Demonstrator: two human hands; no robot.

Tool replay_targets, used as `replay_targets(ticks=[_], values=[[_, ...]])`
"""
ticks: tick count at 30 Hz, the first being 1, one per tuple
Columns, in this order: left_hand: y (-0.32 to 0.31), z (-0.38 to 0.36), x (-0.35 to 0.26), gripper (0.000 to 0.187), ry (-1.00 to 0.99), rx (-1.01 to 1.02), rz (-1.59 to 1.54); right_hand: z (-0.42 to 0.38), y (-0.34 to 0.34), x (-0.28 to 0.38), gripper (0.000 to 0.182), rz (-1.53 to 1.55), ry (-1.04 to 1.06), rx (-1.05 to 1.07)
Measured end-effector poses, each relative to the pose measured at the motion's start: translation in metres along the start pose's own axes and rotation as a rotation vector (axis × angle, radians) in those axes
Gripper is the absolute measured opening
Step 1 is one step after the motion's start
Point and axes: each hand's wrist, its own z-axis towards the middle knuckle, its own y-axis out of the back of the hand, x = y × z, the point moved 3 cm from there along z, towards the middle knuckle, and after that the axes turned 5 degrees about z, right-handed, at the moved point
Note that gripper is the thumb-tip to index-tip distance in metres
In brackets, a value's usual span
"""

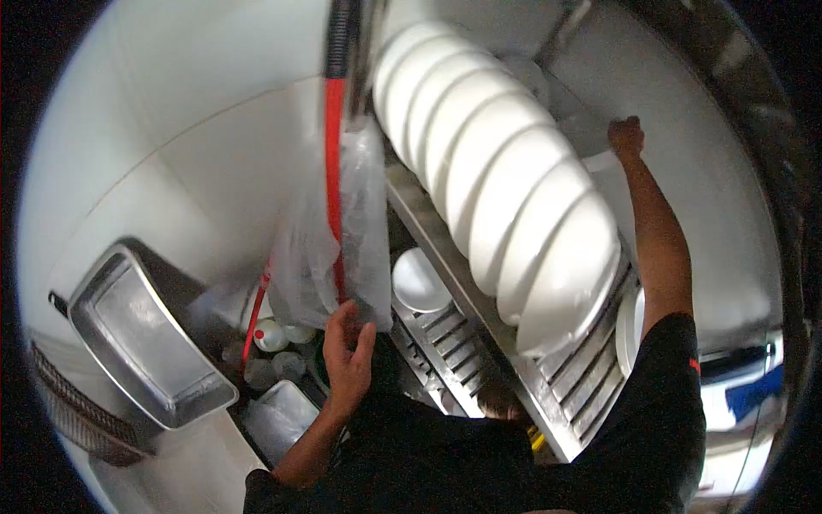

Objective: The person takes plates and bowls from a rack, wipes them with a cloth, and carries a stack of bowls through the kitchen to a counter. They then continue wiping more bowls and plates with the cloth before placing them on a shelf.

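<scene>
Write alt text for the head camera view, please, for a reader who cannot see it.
A person's right hand reaches out beside white dishes lined up on a slatted metal rack, while the left hand is near a translucent plastic bag and red pole. A metal pan sits at left.

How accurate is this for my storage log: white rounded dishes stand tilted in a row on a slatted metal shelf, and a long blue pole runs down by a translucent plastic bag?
Not quite: in the head view, the long pole by the translucent plastic bag is mostly red, not blue. The white rounded dishes are as you say.
</scene>
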Motion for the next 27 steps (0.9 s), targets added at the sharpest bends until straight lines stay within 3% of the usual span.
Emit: replay_targets(ticks=[1,3,5,7,9,12,13,15,17,18,19,21,23,26,27], values=[[-0.003,0.0,-0.001,0.04,-0.003,0.031,-0.017,-0.011,0.007,-0.025,0.034,-0.03,0.024,-0.039],[-0.013,0.001,-0.015,0.04,-0.077,0.051,-0.039,-0.045,0.088,-0.03,0.031,-0.233,0.132,-0.058],[-0.021,0.003,-0.028,0.039,-0.124,0.088,-0.052,-0.06,0.137,-0.072,0.028,-0.484,0.127,0.136],[-0.032,0.004,-0.035,0.039,-0.132,0.126,-0.061,-0.095,0.192,-0.12,0.022,-0.664,0.257,0.15],[-0.045,0.004,-0.041,0.039,-0.221,0.165,-0.125,-0.128,0.212,-0.18,0.017,-0.704,0.223,0.146],[-0.06,0.008,-0.052,0.039,-0.276,0.202,-0.171,-0.182,0.206,-0.319,0.012,-0.3,-0.014,0.027],[-0.064,0.011,-0.056,0.04,-0.28,0.216,-0.168,-0.214,0.215,-0.319,0.011,0.087,-0.202,0.057],[-0.073,0.017,-0.065,0.04,-0.324,0.218,-0.186,-0.281,0.233,-0.316,0.01,0.953,-0.593,-0.144],[-0.081,0.023,-0.07,0.04,-0.34,0.213,-0.236,-0.329,0.242,-0.293,0.014,1.131,-0.972,-0.213],[-0.082,0.025,-0.072,0.04,-0.344,0.205,-0.259,-0.352,0.223,-0.341,0.012,1.276,-0.75,-0.121],[-0.083,0.028,-0.074,0.04,-0.367,0.197,-0.212,-0.37,0.211,-0.384,0.022,0.886,-0.404,0.005],[-0.086,0.032,-0.082,0.04,-0.427,0.156,-0.139,-0.392,0.212,-0.376,0.028,0.73,-0.338,0.031],[-0.089,0.039,-0.088,0.039,-0.47,0.09,-0.116,-0.402,0.212,-0.326,0.014,1.211,-0.887,-0.149],[-0.1,0.058,-0.083,0.038,-0.516,-0.019,-0.167,-0.406,0.204,-0.312,0.019,1.215,-0.971,-0.223],[-0.103,0.062,-0.089,0.039,-0.504,-0.046,-0.17,-0.411,0.195,-0.337,0.022,1.068,-0.727,-0.147]])
